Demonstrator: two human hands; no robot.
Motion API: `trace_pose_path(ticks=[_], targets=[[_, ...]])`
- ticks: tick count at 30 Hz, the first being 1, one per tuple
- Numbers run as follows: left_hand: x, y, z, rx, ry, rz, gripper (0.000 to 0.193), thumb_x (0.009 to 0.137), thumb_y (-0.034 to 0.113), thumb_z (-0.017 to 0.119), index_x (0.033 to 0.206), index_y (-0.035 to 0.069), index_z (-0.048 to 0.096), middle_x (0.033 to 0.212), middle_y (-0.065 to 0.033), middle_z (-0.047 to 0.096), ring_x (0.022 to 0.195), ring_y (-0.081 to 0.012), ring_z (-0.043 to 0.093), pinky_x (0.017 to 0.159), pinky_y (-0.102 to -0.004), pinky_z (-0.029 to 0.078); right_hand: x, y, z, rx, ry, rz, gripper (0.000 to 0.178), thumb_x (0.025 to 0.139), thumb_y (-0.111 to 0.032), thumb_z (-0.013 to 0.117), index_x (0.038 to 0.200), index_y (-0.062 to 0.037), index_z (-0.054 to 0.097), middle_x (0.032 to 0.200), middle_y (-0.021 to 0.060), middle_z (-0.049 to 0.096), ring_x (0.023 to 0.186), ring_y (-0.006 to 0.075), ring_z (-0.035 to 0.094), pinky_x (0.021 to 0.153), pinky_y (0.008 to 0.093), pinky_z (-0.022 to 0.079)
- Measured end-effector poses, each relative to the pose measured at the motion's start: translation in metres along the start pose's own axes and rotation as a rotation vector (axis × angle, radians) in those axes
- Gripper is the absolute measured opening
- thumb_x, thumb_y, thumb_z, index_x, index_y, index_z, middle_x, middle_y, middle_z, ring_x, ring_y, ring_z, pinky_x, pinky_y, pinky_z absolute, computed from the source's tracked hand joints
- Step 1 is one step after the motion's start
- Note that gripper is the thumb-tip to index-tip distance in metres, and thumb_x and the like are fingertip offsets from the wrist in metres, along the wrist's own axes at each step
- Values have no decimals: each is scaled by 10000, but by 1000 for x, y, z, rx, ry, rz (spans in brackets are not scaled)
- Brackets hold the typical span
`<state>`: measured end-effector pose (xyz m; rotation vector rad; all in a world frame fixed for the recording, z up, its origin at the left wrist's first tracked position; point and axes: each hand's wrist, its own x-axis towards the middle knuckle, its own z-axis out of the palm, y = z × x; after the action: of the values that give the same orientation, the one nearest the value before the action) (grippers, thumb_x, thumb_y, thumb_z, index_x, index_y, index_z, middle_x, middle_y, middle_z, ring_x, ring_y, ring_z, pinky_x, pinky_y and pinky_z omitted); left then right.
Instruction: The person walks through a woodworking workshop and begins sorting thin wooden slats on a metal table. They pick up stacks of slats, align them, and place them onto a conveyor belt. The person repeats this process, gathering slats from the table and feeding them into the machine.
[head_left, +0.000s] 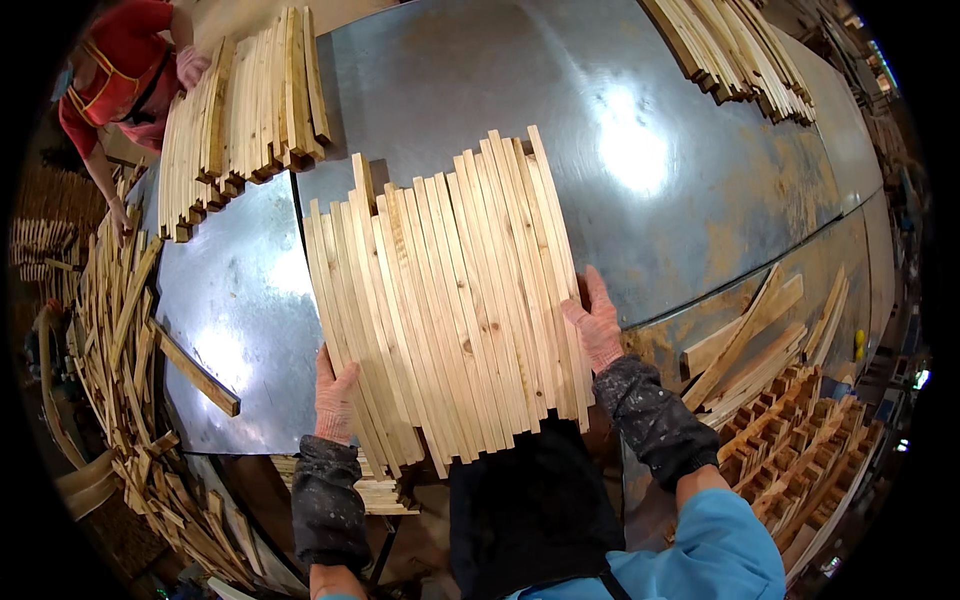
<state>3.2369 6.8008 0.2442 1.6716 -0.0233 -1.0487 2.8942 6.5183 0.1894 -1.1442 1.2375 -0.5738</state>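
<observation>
A row of pale wooden strips lies side by side on the metal tabletop, its near ends overhanging the edge in front of me. The ends are uneven, and one short strip sticks out at the far left. My left hand, in a pinkish work glove, grips the row's left side near its front end. On the opposite side my gloved right hand clasps the outermost strip, thumb pointing away from me. Both hands squeeze the row between them; some fingers are hidden beneath or behind the wood.
Further strip stacks lie at far left and far right. A co-worker in red stands behind the left one. A single loose strip rests left, beside a heap of scrap wood. Boards and stacked blocks are at right.
</observation>
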Motion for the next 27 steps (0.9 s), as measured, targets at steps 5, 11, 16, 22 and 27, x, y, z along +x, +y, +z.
trace_pose_path(ticks=[5,11,16,22,27], targets=[[17,10,-10,-115,-148,-212,903,855,186,845,1593,-34,373,1437,-200,604,1269,-311,636,1095,-454,526,7,-21,2,70,-144,301,839,893,-150,879,1588,19,440,1422,146,640,1277,254,623,1131,374,484],[13,-5,-8,-266,-243,-255,803,796,171,883,1488,-41,537,1342,-178,674,1230,-313,660,1105,-474,516,5,-46,-10,136,-260,357,822,840,-118,883,1539,25,474,1359,146,675,1222,259,661,1095,381,519],[-18,-10,-7,-340,-254,-261,856,789,200,924,1504,-48,524,1374,-171,675,1257,-306,655,1125,-451,510,-2,-59,-26,177,-296,430,754,815,-81,848,1491,29,533,1359,142,679,1184,239,679,1035,374,555],[-109,5,-10,-401,-111,-110,788,824,182,885,1498,-36,541,1366,-136,688,1211,-265,682,1062,-407,548,-25,-84,-26,162,-385,374,709,813,-19,779,1480,44,549,1278,129,717,1129,244,702,969,349,575],[-170,-16,-50,-562,3,72,657,862,75,814,1471,-14,585,1330,-112,714,1205,-230,685,1026,-379,550,-43,-129,46,174,-655,224,611,802,-54,621,1396,85,605,1235,124,718,1113,238,710,988,319,560]])
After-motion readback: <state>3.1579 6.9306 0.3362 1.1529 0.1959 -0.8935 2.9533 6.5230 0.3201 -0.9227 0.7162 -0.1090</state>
